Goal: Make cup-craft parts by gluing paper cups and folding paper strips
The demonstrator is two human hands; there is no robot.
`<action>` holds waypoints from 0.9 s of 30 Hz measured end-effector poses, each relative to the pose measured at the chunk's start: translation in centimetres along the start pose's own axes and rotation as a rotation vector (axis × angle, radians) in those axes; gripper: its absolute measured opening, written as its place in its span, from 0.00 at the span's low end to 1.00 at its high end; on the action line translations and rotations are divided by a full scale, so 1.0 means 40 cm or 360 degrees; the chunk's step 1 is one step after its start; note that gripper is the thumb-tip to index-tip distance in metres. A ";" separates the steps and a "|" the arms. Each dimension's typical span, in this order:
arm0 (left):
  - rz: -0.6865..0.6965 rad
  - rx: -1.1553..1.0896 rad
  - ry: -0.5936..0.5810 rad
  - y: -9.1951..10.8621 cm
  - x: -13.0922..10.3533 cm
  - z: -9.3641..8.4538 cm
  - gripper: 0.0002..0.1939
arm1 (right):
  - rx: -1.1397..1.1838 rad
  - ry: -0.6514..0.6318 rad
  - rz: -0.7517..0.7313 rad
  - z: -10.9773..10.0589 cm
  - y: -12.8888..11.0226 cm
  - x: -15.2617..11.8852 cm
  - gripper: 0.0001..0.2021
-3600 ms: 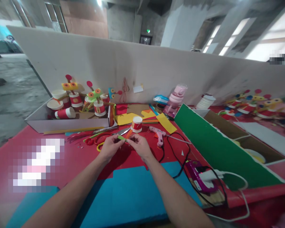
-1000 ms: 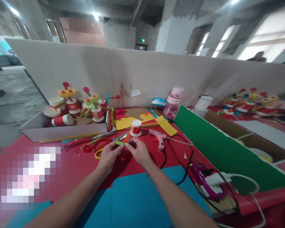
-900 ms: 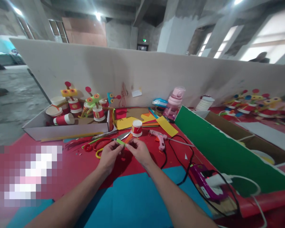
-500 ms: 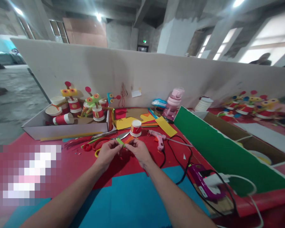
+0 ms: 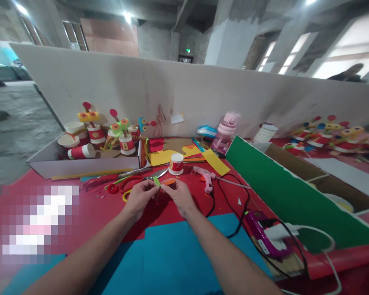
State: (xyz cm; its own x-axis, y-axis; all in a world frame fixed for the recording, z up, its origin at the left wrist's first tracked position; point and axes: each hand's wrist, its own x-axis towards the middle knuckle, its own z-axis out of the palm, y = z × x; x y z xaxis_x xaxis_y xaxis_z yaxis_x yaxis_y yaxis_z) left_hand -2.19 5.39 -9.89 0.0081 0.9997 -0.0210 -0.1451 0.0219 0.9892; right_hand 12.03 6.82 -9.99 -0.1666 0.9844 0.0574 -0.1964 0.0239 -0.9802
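Between thumb and fingers, my left hand (image 5: 142, 196) pinches a green paper strip (image 5: 156, 181). My right hand (image 5: 178, 196) is closed on an orange paper strip (image 5: 169, 181), and the inner ends of both strips meet at my fingertips. Just beyond them a red and white paper cup (image 5: 176, 164) stands upside down. Scissors with red handles (image 5: 129, 183) lie behind my left hand, their blades pointing toward the cup. To the right of the cup rests a pink glue gun (image 5: 205, 177).
A white box (image 5: 92, 168) with paper-cup figures stands at the left back. Yellow paper (image 5: 215, 161) lies behind the glue gun. On the right are a green-sided box (image 5: 283, 192) and a purple power strip (image 5: 266, 235) with cables. Blue sheets (image 5: 172, 258) lie under my forearms.
The orange strip has turned to lie flatter and the green one stands a little steeper. My hands keep nearly the same place; the view has shifted slightly.
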 end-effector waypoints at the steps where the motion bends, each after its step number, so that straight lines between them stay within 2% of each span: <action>1: 0.0001 0.0003 0.0000 0.001 -0.001 0.000 0.13 | 0.0013 -0.0001 0.0011 -0.002 0.003 0.001 0.10; 10: -0.0073 -0.0159 0.0026 0.008 -0.012 0.016 0.15 | -0.0072 0.0168 -0.0175 0.012 0.005 -0.006 0.08; 14: -0.0054 -0.0130 0.0107 0.007 -0.009 0.013 0.15 | -0.0074 0.0069 -0.0201 0.011 -0.007 -0.006 0.06; 16: -0.0064 -0.0155 0.0120 0.010 -0.008 0.011 0.15 | 0.0057 0.0007 -0.0147 0.007 -0.005 0.000 0.08; 19: -0.0093 -0.0217 0.0063 0.016 -0.011 0.010 0.13 | 0.0263 0.0024 0.0006 0.000 0.004 0.010 0.09; 23: -0.0101 -0.0247 -0.0040 0.021 -0.020 0.014 0.11 | 0.0348 0.0003 0.0136 -0.002 0.009 0.013 0.07; 27: -0.0105 -0.0264 -0.0053 0.020 -0.021 0.014 0.11 | 0.0410 -0.0057 0.0216 0.001 -0.003 0.006 0.09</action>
State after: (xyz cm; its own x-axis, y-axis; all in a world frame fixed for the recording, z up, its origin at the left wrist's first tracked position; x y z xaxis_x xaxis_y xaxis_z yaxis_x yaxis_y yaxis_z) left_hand -1.77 4.55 -9.00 0.0552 0.9955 -0.0774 -0.3042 0.0906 0.9483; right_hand 11.99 7.04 -9.83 -0.2414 0.9686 -0.0599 -0.4083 -0.1574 -0.8992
